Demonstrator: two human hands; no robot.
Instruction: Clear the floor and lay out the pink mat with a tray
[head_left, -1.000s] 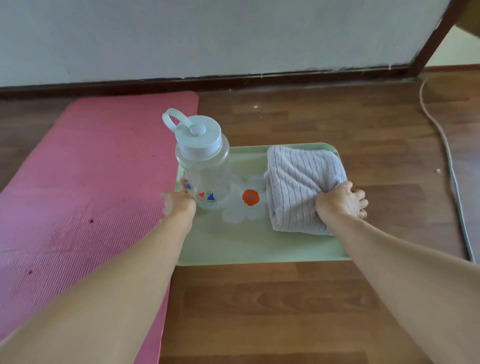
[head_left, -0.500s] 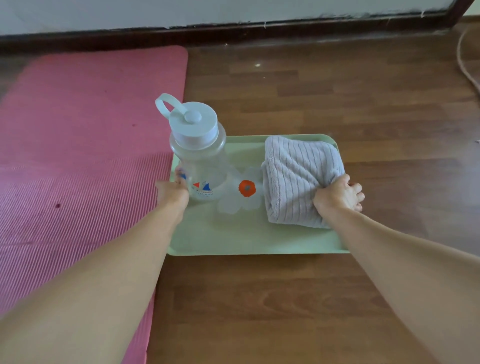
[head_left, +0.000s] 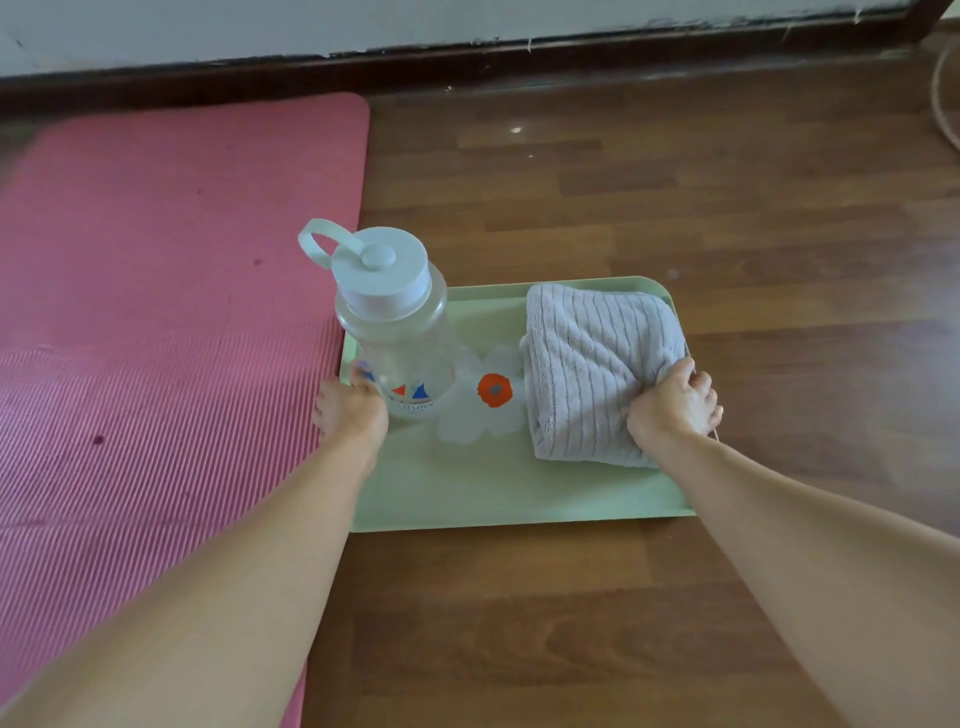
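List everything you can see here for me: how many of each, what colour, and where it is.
mat: 1, pink, flat on the floor at left
tray: 1, pale green, beside the mat's right edge
flower print: 1, white with an orange centre, on the middle of the tray
bottle: 1, clear with a pale lid, upright on the tray's left side
towel: 1, grey, folded, on the tray's right side
floor: 1, brown wood, under everything
skirting board: 1, dark brown, along the wall at the top
cable: 1, pale, top right corner
left grip: 1, bare hand, holds the tray's left rim by the bottle
right grip: 1, bare hand, holds the tray's right rim, thumb on the towel
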